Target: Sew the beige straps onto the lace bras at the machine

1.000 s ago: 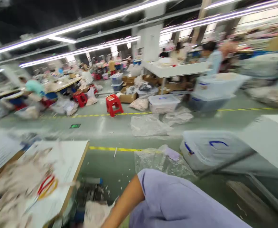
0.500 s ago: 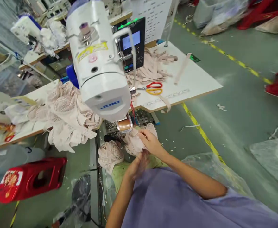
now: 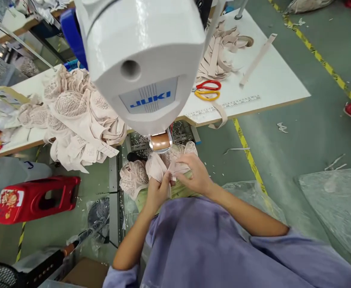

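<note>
Pinching a beige lace garment (image 3: 156,167) just on the near side of the sewing machine (image 3: 145,60): left hand (image 3: 158,191) has the cloth between thumb and fingers, right hand (image 3: 196,173) grips it close beside. I'd call this one mid-handling rather than finished, but any stitching is too small to make out. Left of the machine there's a big heap of similar garments (image 3: 79,116), no clue whether done or waiting. Right of the machine, a bunch of loose strips (image 3: 217,60) lies unattached, with scissors (image 3: 208,95) close by, nobody holding them.
</note>
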The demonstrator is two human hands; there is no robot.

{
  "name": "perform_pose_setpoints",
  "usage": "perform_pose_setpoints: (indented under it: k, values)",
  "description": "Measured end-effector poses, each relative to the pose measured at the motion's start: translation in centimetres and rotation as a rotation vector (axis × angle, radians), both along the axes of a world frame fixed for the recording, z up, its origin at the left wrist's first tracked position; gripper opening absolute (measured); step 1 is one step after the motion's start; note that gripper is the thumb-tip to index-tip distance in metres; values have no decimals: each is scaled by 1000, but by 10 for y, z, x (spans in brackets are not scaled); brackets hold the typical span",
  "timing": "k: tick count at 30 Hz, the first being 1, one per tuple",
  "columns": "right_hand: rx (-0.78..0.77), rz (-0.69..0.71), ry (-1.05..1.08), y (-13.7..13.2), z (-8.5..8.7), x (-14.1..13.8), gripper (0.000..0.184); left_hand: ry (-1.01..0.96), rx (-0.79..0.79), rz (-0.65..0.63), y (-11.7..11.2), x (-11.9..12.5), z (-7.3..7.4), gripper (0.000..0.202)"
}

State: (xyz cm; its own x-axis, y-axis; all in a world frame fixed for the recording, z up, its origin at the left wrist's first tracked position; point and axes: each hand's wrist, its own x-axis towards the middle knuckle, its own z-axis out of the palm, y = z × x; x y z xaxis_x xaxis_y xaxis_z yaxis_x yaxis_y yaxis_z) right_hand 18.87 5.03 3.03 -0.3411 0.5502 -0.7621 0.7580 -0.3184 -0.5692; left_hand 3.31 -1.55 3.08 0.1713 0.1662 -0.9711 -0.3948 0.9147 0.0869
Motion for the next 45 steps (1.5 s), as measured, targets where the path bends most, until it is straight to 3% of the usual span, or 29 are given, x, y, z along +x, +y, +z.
perform_pose_setpoints:
  k: [2, 4, 7, 10, 14, 20, 27, 31, 36, 39, 45]
  values:
    - [-159, 145, 160, 20, -2, 5, 33, -120, 84, -117, 4, -17, 2, 38]
    - [-405, 238, 241, 35, -3, 3, 30, -172, 150, -180, 8, -27, 3, 34]
    - [-575, 222, 198, 44, -3, -2, 20, -221, 167, -226, 13, -33, 2, 31]
    - [-465, 106, 32, 45, -1, -1, 13, -233, 48, -139, 16, -35, 0, 30]
    - [-127, -61, -268, 41, 3, 8, 5, -180, -138, 150, 17, -36, -1, 31]
    - [-8, 121, -17, 32, 16, -8, 18, -43, -288, 353, 16, -23, -1, 34]
    - [23, 88, -23, 21, 17, -31, 19, 63, -251, 452, 21, -2, 8, 37]
    - [29, 34, -26, 17, 14, -29, 16, 126, -162, 393, 23, 1, 13, 41]
    - [-46, -3, -58, 14, 12, -24, 14, 218, -68, 161, 24, 0, 16, 36]
    - [-85, -16, -55, 12, 10, -21, 14, 249, -55, 89, 24, 0, 17, 36]
    - [-29, 36, 64, 22, 3, -12, 12, 216, 17, -49, 25, -7, 16, 37]
